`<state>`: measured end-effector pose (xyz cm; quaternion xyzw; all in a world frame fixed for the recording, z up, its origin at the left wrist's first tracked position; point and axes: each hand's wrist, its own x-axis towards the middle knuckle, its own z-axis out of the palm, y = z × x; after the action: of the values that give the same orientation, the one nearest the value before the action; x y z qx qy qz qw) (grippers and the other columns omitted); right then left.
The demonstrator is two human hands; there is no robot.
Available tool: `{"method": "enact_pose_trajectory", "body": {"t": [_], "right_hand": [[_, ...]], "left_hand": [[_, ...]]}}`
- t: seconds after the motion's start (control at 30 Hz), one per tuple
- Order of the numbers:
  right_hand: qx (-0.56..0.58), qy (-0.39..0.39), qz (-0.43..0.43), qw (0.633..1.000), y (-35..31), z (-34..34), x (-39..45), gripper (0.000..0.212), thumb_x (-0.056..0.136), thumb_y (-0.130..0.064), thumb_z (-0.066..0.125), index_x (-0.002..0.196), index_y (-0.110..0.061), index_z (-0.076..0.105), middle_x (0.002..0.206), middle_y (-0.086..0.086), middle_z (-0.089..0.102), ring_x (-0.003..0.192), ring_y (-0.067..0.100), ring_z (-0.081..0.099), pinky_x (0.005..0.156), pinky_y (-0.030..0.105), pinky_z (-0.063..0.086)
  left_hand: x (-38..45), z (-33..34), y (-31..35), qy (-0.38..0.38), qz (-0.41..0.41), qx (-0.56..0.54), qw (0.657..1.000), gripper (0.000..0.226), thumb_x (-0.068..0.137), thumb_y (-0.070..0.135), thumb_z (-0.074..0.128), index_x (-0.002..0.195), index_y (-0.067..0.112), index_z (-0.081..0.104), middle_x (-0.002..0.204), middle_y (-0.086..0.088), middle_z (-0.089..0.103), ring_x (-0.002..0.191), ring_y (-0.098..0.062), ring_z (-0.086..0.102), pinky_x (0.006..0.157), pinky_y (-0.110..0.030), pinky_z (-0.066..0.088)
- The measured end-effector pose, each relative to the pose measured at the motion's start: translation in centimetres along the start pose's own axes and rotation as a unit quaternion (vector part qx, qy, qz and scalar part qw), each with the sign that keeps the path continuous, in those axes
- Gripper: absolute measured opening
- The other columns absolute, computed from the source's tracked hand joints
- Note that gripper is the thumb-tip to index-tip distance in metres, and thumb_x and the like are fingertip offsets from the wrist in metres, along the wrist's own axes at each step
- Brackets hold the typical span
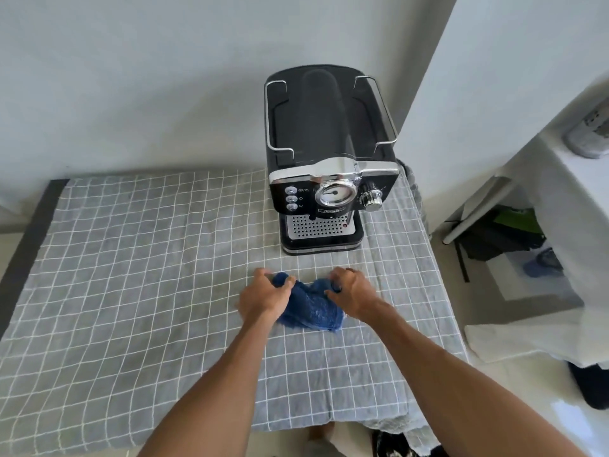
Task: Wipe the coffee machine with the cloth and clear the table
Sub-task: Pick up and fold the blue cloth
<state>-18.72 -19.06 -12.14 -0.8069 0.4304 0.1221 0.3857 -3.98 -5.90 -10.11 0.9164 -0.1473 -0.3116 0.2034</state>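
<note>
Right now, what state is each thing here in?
Blue cloth: crumpled, on the tablecloth, gripped at both ends.
Left hand: gripping the cloth's left end.
Right hand: gripping its right end.
Coffee machine: upright, untouched, beyond the cloth.
Checked tablecloth: spread over the table, slightly wrinkled.

Both hands (267,296) (354,291) gripping (fingers (336,275) curled).

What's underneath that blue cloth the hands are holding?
The blue cloth lies on the grey checked tablecloth. The left hand and right hand grip its far corners. Anything directly beneath it is covered.
</note>
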Motion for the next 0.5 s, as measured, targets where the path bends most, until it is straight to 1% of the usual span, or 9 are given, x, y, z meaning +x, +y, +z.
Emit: {"method": "enact_pose_trajectory", "body": {"t": [0.03, 0.07, 0.1, 0.13, 0.2, 0.23, 0.37, 0.43, 0.5], "right_hand": [[0.007, 0.0, 0.001, 1.0, 0.1, -0.2, 0.1, 0.014, 0.095, -0.022, 0.072, 0.104, -0.026, 0.062, 0.109, 0.001, 0.056, 0.086, 0.01, 0.059, 0.069, 0.014, 0.053], [0.019, 0.005, 0.002, 1.0, 0.3, -0.2, 0.4, 0.014, 0.092, -0.022, 0.074, 0.095, -0.027, 0.061, 0.105, 0.001, 0.057, 0.079, 0.006, 0.057, 0.061, 0.01, 0.047], [0.036, 0.008, 0.006, 0.999, 0.5, -0.3, 0.4, 0.015, 0.091, -0.021, 0.075, 0.093, -0.026, 0.06, 0.102, 0.0, 0.058, 0.076, 0.005, 0.056, 0.056, 0.009, 0.043], [0.061, 0.009, 0.01, 0.998, 0.6, -0.4, 0.4, 0.015, 0.091, -0.021, 0.074, 0.095, -0.024, 0.06, 0.099, 0.0, 0.06, 0.075, 0.007, 0.057, 0.054, 0.009, 0.043], [0.108, 0.016, 0.014, 0.994, 0.8, -0.9, 0.1, 0.015, 0.092, -0.018, 0.072, 0.1, -0.021, 0.059, 0.091, -0.002, 0.06, 0.075, 0.011, 0.057, 0.055, 0.012, 0.045], [0.13, 0.022, 0.014, 0.991, 0.8, -1.1, -0.2, 0.016, 0.093, -0.016, 0.072, 0.101, -0.02, 0.059, 0.089, -0.003, 0.06, 0.074, 0.01, 0.057, 0.054, 0.011, 0.045], [0.177, 0.046, -0.023, 0.983, 0.3, -2.3, -1.8, 0.021, 0.093, -0.012, 0.074, 0.112, -0.018, 0.067, 0.085, -0.007, 0.063, 0.073, 0.005, 0.06, 0.055, 0.01, 0.048], [0.2, 0.05, -0.057, 0.977, -0.2, -2.8, -2.8, 0.016, 0.092, -0.006, 0.075, 0.105, -0.014, 0.073, 0.08, -0.006, 0.067, 0.072, 0.007, 0.062, 0.058, 0.011, 0.049], [0.212, 0.049, -0.077, 0.973, -0.4, -3.1, -3.8, 0.013, 0.089, -0.004, 0.076, 0.098, -0.014, 0.077, 0.081, 0.003, 0.071, 0.075, 0.011, 0.064, 0.064, 0.016, 0.052]], "left_hand": [[0.1, 0.1, 0.4, 0.001, -0.01, -0.005, 1.0, 0.04, 0.086, 0.06, 0.07, 0.112, 0.035, 0.052, 0.111, 0.004, 0.072, 0.104, -0.026, 0.069, 0.092, -0.04, 0.055], [0.3, 0.1, 0.7, -0.003, -0.02, -0.017, 1.0, 0.035, 0.086, 0.054, 0.072, 0.109, 0.036, 0.053, 0.11, 0.005, 0.071, 0.104, -0.026, 0.069, 0.093, -0.04, 0.056], [0.5, 0.2, 0.8, -0.012, -0.029, -0.04, 0.999, 0.032, 0.086, 0.049, 0.074, 0.109, 0.036, 0.056, 0.109, 0.005, 0.07, 0.102, -0.025, 0.068, 0.093, -0.04, 0.057], [0.6, 0.2, 0.9, -0.024, -0.037, -0.075, 0.996, 0.031, 0.086, 0.044, 0.075, 0.111, 0.034, 0.06, 0.108, 0.005, 0.069, 0.1, -0.024, 0.067, 0.093, -0.041, 0.057], [0.7, -0.2, 0.9, -0.048, -0.035, -0.15, 0.987, 0.029, 0.086, 0.038, 0.074, 0.114, 0.032, 0.066, 0.108, 0.006, 0.071, 0.097, -0.022, 0.068, 0.091, -0.042, 0.059], [0.7, -0.4, 0.8, -0.056, -0.02, -0.172, 0.983, 0.029, 0.086, 0.037, 0.073, 0.115, 0.032, 0.068, 0.109, 0.005, 0.073, 0.096, -0.022, 0.069, 0.091, -0.042, 0.06], [-0.3, -1.6, 0.2, -0.07, 0.045, -0.211, 0.974, 0.024, 0.087, 0.033, 0.073, 0.11, 0.032, 0.071, 0.108, 0.008, 0.075, 0.097, -0.015, 0.071, 0.093, -0.037, 0.058], [-1.0, -2.0, -0.2, -0.081, 0.088, -0.204, 0.972, 0.025, 0.084, 0.036, 0.081, 0.105, 0.032, 0.07, 0.104, 0.012, 0.076, 0.096, -0.009, 0.071, 0.089, -0.031, 0.059], [-2.0, -2.4, -0.4, -0.073, 0.138, -0.175, 0.972, 0.024, 0.084, 0.035, 0.084, 0.104, 0.029, 0.071, 0.098, 0.013, 0.075, 0.092, -0.004, 0.071, 0.081, -0.022, 0.058]]}}
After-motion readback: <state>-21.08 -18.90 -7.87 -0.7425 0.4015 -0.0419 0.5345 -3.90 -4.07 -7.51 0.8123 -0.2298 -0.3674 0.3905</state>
